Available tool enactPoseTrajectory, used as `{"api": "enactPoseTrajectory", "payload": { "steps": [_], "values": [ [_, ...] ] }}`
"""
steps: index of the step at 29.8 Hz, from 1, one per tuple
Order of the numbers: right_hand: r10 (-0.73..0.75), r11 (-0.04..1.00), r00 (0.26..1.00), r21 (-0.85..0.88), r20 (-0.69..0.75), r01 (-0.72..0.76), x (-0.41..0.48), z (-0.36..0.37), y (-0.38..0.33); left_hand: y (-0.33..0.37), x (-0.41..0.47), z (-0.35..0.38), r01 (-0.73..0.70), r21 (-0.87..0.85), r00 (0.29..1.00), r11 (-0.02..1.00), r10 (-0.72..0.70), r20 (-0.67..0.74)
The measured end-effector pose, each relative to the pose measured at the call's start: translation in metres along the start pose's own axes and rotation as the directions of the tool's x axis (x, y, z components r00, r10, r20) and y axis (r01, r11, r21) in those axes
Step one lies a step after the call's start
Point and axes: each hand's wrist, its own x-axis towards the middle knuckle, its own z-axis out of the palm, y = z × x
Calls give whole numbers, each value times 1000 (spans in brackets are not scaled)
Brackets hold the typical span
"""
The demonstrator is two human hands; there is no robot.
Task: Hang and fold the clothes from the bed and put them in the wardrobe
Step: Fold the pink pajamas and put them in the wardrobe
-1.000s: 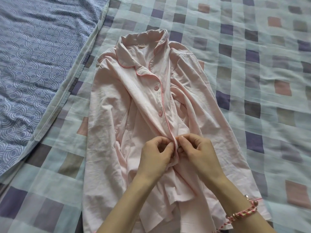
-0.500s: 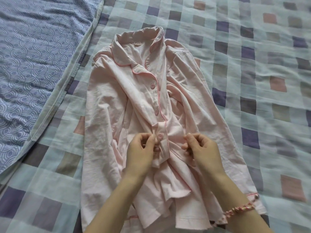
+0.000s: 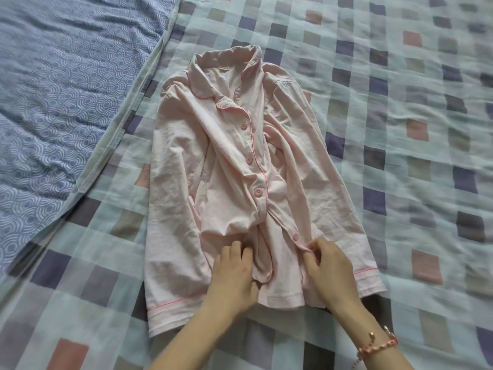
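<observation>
Pink pajama shirt (image 3: 234,161) lay on checked blanket (image 3: 400,129). Left hand (image 3: 234,273) rested flat on it, fingers straight. Right hand (image 3: 328,265) pinched front edge by lowest button.

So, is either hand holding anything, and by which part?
The right hand pinches the pink shirt by its front edge below the lowest button; the left hand only rests on the fabric.

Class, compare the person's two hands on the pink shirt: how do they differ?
The right hand pinches the pink shirt at its buttoned edge; the left hand lies on the cloth, grip unclear. The right wrist wears a bracelet; the left is bare. Both sit low on the shirt front.
</observation>
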Motion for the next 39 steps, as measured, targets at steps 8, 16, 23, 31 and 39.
{"api": "enactPoseTrajectory", "payload": {
  "steps": [8,16,23,31,39],
  "values": [
    [-306,952,882,-111,-359,285,-25,-58,-26,-14,-30,-78,-50,-315,975,948,-21,-219],
    [-352,623,774,-485,526,613,-83,-38,-48,-2,-91,-98,-100,217,858,971,-26,512],
    [-247,969,950,37,192,245,-33,-8,-47,28,-38,-32,392,-299,908,870,-418,-25],
    [-285,873,913,-315,290,373,-4,38,-49,23,1,-10,486,-53,873,872,-488,-24],
    [-163,982,977,116,134,148,-6,22,-56,4,1,-32,562,-772,725,296,-625,289]
  ]
}}
